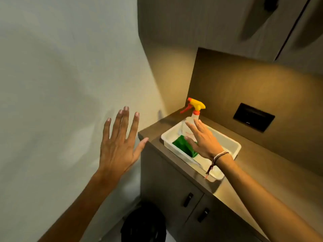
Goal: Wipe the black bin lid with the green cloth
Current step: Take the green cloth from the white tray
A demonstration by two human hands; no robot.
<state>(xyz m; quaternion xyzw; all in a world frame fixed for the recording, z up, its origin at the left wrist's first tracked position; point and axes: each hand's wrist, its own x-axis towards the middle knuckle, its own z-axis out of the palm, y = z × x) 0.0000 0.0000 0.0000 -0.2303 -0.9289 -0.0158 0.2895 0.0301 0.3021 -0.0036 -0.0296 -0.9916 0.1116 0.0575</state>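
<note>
Reaching stage, by the look of it; right hand spread flat and unclenched over the white tray, fingertips above the green cloth lying folded inside, grasping nothing yet; whether the fingers actually touch the cloth cannot be told. Left hand raised apart to the left, fingers splayed, holding nothing, in front of the bare wall. Spray bottle standing upright in the tray just beyond the right hand. Tray resting on the tabletop. Black bin lid far below both hands, down on the floor beside the cabinet, untouched. Next move, judged from this: closing the right fingers round the cloth, lifting it clear of the tray without knocking the bottle, then stooping well down to bring it onto the lid.
</note>
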